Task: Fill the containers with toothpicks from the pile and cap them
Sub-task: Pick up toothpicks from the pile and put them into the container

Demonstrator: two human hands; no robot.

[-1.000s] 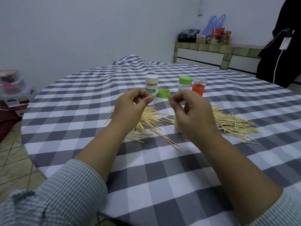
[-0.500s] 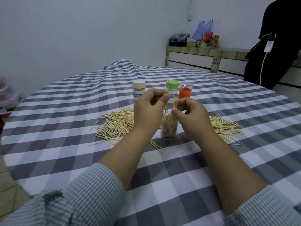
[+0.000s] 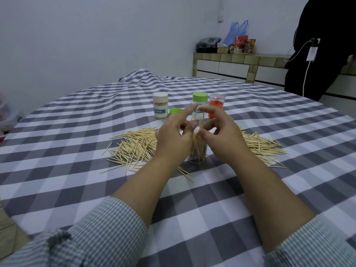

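Wooden toothpicks [image 3: 198, 147] stand upright in a clear container [image 3: 198, 159] mid-bench, between two loose piles [image 3: 134, 146]. Left hand [image 3: 173, 137] and right hand [image 3: 221, 135] loosely spread around protruding sticks; whether either pinches one, cannot tell. Sticks probably light, stiff, snappable; container likely tippy, so steady its wall.

I count four containers [image 3: 198, 151] on the table, one loose green cap [image 3: 175, 111], two toothpick piles [image 3: 134, 147].
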